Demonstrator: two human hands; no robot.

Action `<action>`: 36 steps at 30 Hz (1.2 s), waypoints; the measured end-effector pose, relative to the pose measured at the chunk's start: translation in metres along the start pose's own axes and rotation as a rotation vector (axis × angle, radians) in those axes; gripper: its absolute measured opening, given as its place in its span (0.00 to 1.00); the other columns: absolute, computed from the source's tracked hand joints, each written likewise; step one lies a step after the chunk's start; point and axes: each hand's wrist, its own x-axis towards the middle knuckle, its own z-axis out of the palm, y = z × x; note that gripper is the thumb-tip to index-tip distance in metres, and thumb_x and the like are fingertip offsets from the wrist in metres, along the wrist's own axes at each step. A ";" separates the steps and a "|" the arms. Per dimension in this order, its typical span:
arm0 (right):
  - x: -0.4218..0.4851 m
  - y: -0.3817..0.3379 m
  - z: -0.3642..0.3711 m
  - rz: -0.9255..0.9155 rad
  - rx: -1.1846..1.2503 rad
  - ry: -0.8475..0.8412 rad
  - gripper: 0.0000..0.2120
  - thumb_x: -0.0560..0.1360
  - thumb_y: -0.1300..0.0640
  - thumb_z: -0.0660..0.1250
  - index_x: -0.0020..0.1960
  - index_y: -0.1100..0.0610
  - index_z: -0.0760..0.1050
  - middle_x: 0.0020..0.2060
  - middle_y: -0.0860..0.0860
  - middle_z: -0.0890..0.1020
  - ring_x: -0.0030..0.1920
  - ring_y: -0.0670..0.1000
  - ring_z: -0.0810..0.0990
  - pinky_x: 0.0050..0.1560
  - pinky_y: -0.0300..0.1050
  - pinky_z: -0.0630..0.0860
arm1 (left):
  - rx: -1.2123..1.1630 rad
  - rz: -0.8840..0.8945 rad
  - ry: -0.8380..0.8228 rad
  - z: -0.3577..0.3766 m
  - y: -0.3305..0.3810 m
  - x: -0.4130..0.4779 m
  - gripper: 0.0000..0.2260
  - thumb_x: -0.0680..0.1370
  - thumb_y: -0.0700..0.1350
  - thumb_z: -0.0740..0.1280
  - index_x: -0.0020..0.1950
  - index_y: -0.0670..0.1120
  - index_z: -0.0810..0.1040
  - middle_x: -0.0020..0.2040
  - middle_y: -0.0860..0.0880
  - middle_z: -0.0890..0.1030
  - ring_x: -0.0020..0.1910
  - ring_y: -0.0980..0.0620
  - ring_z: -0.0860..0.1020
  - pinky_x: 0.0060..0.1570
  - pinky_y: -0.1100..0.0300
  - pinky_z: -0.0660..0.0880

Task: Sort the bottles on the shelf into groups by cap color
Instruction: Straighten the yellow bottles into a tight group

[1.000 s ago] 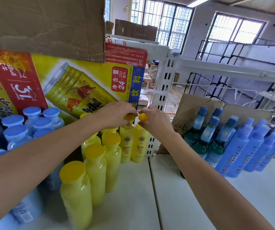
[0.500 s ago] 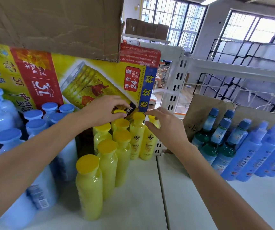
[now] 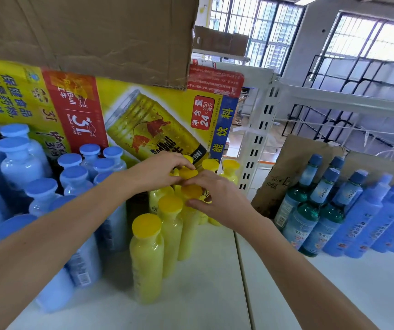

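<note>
Head view: left hand (image 3: 158,175) fingers curl over yellow cap (image 3: 187,173); at its 6 o'clock, right hand (image 3: 222,202) fingers pinch second yellow cap (image 3: 191,191)

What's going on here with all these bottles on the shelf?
A person is sorting bottles by cap colour on a white shelf. Both hands are in the cluster of yellow-capped bottles in the middle: the left hand curls over one cap, and the right hand pinches the one beside it. Pale blue-capped bottles stand grouped on the left, green and blue ones with blue caps on the right.
</note>
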 end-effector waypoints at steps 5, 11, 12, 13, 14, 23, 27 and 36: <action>-0.001 -0.002 0.003 0.038 0.008 0.040 0.17 0.70 0.55 0.71 0.59 0.51 0.76 0.53 0.51 0.76 0.48 0.52 0.77 0.49 0.53 0.77 | -0.095 -0.023 0.028 0.006 0.002 0.003 0.18 0.73 0.40 0.69 0.62 0.50 0.75 0.59 0.48 0.75 0.57 0.50 0.73 0.59 0.54 0.71; -0.009 0.001 -0.003 0.078 0.020 0.075 0.17 0.70 0.56 0.71 0.59 0.53 0.77 0.52 0.53 0.77 0.47 0.51 0.75 0.51 0.51 0.76 | -0.189 -0.031 0.072 0.008 0.000 0.000 0.18 0.72 0.43 0.71 0.61 0.49 0.76 0.55 0.48 0.76 0.54 0.51 0.75 0.57 0.51 0.73; -0.011 0.003 -0.005 0.089 0.009 0.076 0.17 0.70 0.56 0.72 0.59 0.53 0.77 0.52 0.53 0.77 0.48 0.51 0.75 0.52 0.51 0.76 | -0.192 -0.035 0.073 0.008 0.001 0.000 0.18 0.72 0.43 0.71 0.61 0.50 0.76 0.56 0.49 0.76 0.54 0.51 0.75 0.57 0.52 0.73; -0.012 0.004 -0.007 0.100 -0.002 0.080 0.17 0.70 0.56 0.72 0.59 0.52 0.77 0.52 0.53 0.77 0.48 0.51 0.75 0.52 0.50 0.75 | -0.190 -0.037 0.070 0.008 0.001 0.000 0.19 0.72 0.44 0.71 0.61 0.50 0.75 0.56 0.49 0.76 0.54 0.52 0.75 0.57 0.53 0.73; -0.013 0.006 -0.009 0.110 -0.012 0.086 0.17 0.70 0.55 0.72 0.59 0.52 0.77 0.52 0.53 0.77 0.48 0.50 0.74 0.52 0.48 0.75 | -0.187 -0.033 0.067 0.008 0.002 0.000 0.19 0.72 0.44 0.71 0.62 0.50 0.75 0.57 0.50 0.75 0.54 0.52 0.74 0.58 0.53 0.73; -0.017 0.032 -0.030 0.237 -0.097 0.103 0.16 0.71 0.55 0.70 0.58 0.51 0.76 0.53 0.52 0.76 0.48 0.52 0.75 0.50 0.47 0.76 | -0.235 0.030 0.016 0.005 0.020 0.010 0.19 0.73 0.41 0.70 0.63 0.48 0.75 0.52 0.54 0.73 0.54 0.54 0.74 0.56 0.55 0.75; -0.016 0.044 -0.032 0.260 -0.118 0.097 0.16 0.71 0.55 0.69 0.59 0.50 0.76 0.53 0.51 0.76 0.47 0.49 0.74 0.48 0.44 0.75 | -0.256 0.033 -0.006 0.007 0.029 0.018 0.20 0.73 0.40 0.70 0.64 0.49 0.74 0.53 0.54 0.73 0.53 0.55 0.73 0.54 0.60 0.73; -0.022 0.060 -0.036 0.197 0.059 0.064 0.18 0.72 0.63 0.67 0.60 0.52 0.75 0.53 0.49 0.73 0.49 0.50 0.75 0.52 0.43 0.77 | -0.207 0.018 -0.083 0.015 0.031 0.031 0.20 0.74 0.41 0.69 0.64 0.50 0.73 0.55 0.54 0.71 0.53 0.57 0.71 0.55 0.62 0.68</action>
